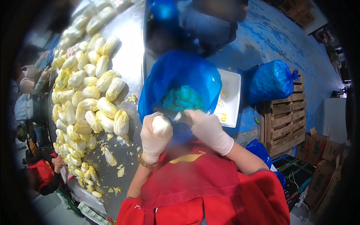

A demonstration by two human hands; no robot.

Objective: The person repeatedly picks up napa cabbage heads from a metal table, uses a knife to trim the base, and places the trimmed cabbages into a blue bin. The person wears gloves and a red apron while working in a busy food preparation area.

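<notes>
My left hand (153,140), in a white glove with a wristwatch below it, grips a small napa cabbage (161,125) with its pale stem end up. Most of that cabbage is hidden by my fingers. My gloved right hand (209,128) holds what looks like a knife (168,113), blurred, its blade reaching left towards the cabbage. A small white piece (177,116) shows beside the blade. Both hands are over the near rim of a large open blue plastic bag (194,64). Inside lie leafy trimmings (182,98), tinted green by the bag.
Left is a metal table (128,50) heaped with napa cabbages (105,81) and leaf scraps. Right stand a white foam box (234,98), a tied full blue bag (271,81), a wooden pallet (287,121) and cardboard boxes (323,180). Other people work at left; one stands ahead (208,28).
</notes>
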